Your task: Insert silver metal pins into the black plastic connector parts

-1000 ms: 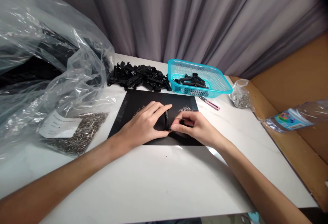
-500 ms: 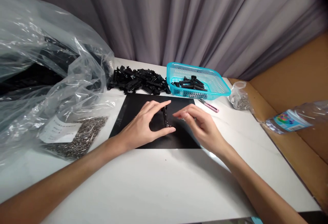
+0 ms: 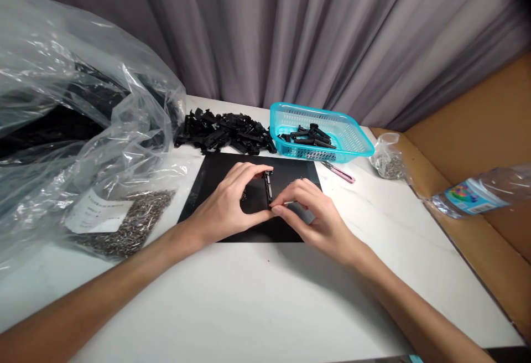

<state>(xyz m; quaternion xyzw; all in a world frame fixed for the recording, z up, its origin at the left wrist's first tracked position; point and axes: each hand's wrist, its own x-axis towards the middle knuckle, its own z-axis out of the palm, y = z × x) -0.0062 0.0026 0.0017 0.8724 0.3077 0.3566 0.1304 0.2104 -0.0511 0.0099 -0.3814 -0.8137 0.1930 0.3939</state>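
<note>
Item: black clip point(image 3: 267, 187), narrow plastic part, stood on end over the black mat point(image 3: 215, 175), mid-table. L hand point(image 3: 226, 208): pinches clip btwn index tip at top end and thumb at lower end; other fingers curled loosely behind, heel on mat. R hand point(image 3: 317, 216): thumb + index pressed together on a thin metal pin point(image 3: 288, 203), pin lying roughly level, its tip at the clip's lower end by the L thumb; whether tip is inside the clip, can't tell. Remaining R fingers folded under. Mat: also carries a small scatter of loose pins point(image 3: 301, 180) just behind R hand. Behind mat: pile of black parts point(image 3: 224, 130), and touching its R side a teal basket point(image 3: 323, 133) w/ a few same parts inside. Pink-handled tool point(image 3: 340, 172) on table just in front of basket. Small bag of pins point(image 3: 388, 161) near table's R edge. L side: flat bag of pins point(image 3: 124, 222) w/ white label, under a big clear plastic bag point(image 3: 74, 108) holding dark stock. Far R: water bottle point(image 3: 477, 191), lying on brown board.
</note>
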